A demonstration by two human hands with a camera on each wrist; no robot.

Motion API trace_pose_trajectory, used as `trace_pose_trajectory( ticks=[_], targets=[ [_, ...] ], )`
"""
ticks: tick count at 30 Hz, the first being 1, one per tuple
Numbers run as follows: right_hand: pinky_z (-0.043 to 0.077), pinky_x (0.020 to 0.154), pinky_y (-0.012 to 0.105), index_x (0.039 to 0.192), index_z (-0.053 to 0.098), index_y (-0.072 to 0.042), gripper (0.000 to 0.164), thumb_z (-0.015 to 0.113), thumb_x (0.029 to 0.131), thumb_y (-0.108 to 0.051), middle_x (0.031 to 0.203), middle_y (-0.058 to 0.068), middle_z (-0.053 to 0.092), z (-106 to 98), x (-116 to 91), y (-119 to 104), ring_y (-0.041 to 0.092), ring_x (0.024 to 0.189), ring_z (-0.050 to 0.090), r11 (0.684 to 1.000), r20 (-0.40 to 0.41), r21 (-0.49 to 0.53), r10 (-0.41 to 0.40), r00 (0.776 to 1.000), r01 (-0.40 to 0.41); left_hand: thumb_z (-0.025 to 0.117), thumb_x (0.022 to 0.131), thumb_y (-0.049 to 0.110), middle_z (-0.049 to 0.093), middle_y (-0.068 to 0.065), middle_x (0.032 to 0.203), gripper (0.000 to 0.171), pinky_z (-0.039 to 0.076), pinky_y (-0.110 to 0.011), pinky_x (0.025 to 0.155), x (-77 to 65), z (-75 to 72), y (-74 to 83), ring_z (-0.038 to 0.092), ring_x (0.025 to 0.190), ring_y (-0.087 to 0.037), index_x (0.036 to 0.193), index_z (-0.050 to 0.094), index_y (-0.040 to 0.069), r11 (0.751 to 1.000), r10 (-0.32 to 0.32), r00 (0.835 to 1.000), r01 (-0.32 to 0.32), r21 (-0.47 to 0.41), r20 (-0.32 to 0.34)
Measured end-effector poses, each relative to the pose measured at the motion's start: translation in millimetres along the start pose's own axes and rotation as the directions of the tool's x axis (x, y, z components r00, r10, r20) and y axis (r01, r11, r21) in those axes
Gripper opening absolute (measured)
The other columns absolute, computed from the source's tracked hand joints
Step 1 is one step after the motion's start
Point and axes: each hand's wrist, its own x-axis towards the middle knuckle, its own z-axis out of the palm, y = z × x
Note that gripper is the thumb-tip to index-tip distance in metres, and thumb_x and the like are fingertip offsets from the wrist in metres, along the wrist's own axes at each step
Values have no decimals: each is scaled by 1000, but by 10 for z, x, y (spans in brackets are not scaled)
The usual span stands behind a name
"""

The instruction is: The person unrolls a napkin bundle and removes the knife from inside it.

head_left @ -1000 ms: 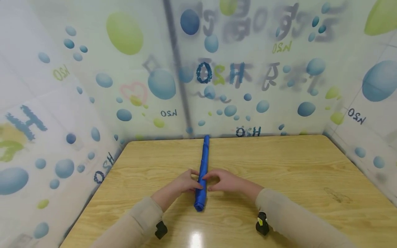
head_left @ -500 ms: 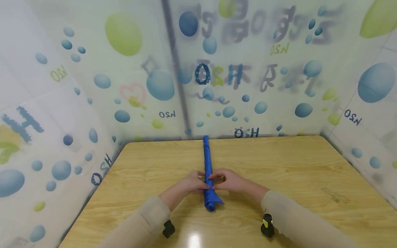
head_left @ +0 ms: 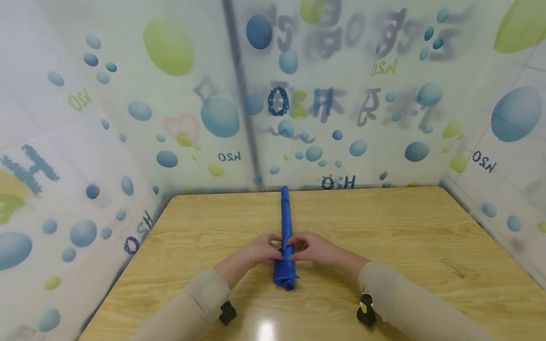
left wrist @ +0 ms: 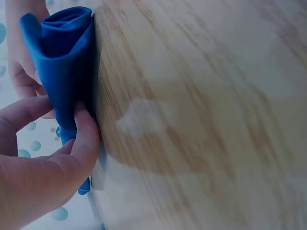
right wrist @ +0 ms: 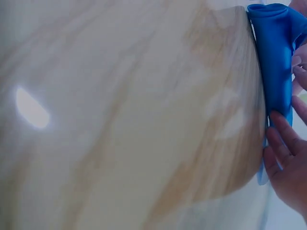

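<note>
A long, narrow roll of blue cloth (head_left: 286, 222) lies lengthwise, its far end at the table's back edge. My left hand (head_left: 263, 250) holds its left side below the middle, thumb and fingers bent around it. On the opposite side my right hand (head_left: 315, 248) grips the roll at about the same height. In the left wrist view the near end of the blue cloth (left wrist: 67, 72) shows spiral layers and a loose flap. The right wrist view has fingertips (right wrist: 284, 127) against the smooth side of the roll.
The wooden table (head_left: 375, 222) carries a small dark mark (head_left: 460, 269) on its right side and a bright light reflection near the front. Behind it and on both sides stand pale walls (head_left: 192, 94) printed with blue and green bubbles.
The roll has shifted slightly right and turned under my fingers. A loose flap at its near end came out to the right, and the end now looks wider toward the left. Both hands stay on it.
</note>
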Motion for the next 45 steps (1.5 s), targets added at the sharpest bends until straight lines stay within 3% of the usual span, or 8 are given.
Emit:
trace_pose_trajectory(
  ticks=[7, 14, 24, 29, 33, 36, 41, 45],
  targets=[
    [44, 78, 35, 106, 66, -13, 29, 80, 83, -25, 95, 0, 59, 45, 54, -31, 20, 88, 53, 999, -19, -36, 8, 1000, -8, 63, 70, -10, 62, -17, 106, 66, 54, -35, 71, -52, -90, -22, 62, 85, -21, 135, 49, -6, 1000, -2, 1000, 1, 27, 26],
    [43, 73, 34, 102, 66, -14, 30, 82, 81, -26, 91, 0, 58, 70, 93, -12, 18, 82, 51, 998, -36, -63, 11, 999, -13, 62, 74, -9, 63, -9, 91, 56, 34, -23, 49, -109, -210, -76, 46, 59, -12, 129, 55, 1, 994, -12, 998, 5, 112, 57],
    [42, 82, 39, 102, 67, -17, 31, 84, 79, -30, 101, 1, 53, 32, 61, -54, 20, 94, 50, 994, -51, -101, 38, 998, -43, 71, 77, -13, 64, -9, 84, 38, 45, -25, 57, -127, -327, -153, 57, 68, -16, 111, 63, 1, 965, 28, 997, -46, 257, 74],
    [40, 94, 48, 105, 69, -23, 33, 85, 76, -30, 119, 4, 49, 14, 35, -76, 27, 112, 46, 985, -81, -168, 33, 996, -47, 74, 78, -9, 62, -6, 82, 30, 51, -31, 68, -130, -344, -179, 59, 74, -18, 104, 65, 3, 910, 90, 993, -111, 400, 70],
    [32, 104, 56, 112, 70, -18, 36, 83, 79, -25, 136, 8, 47, 4, 38, -80, 34, 128, 38, 978, -46, -208, -33, 998, 23, 78, 79, -3, 62, -4, 83, 27, 51, -33, 70, -146, -358, -204, 58, 76, -17, 101, 66, 7, 865, 160, 984, -179, 469, 81],
    [26, 107, 60, 116, 70, -12, 38, 80, 81, -22, 140, 10, 48, 4, 44, -72, 38, 135, 33, 968, 11, -228, -108, 994, 108, 82, 77, 5, 61, -3, 88, 28, 49, -36, 74, -150, -357, -220, 57, 82, -19, 100, 67, 9, 807, 249, 961, -272, 523, 116],
    [14, 109, 65, 120, 69, -12, 40, 76, 85, -30, 142, 8, 51, 33, 70, -87, 40, 143, 21, 950, 101, -257, -159, 982, 180, 88, 72, 20, 60, -12, 115, 34, 42, -51, 94, -125, -339, -246, 53, 110, -34, 100, 70, 15, 663, 376, 906, -408, 628, 193],
    [5, 109, 67, 120, 70, -13, 42, 75, 86, -36, 141, 6, 53, 52, 88, -120, 39, 145, 16, 943, 136, -284, -142, 980, 176, 88, 72, 30, 49, -19, 136, 37, 28, -64, 103, -100, -338, -274, 39, 129, -45, 102, 69, 20, 623, 362, 902, -421, 659, 235]
  ],
)
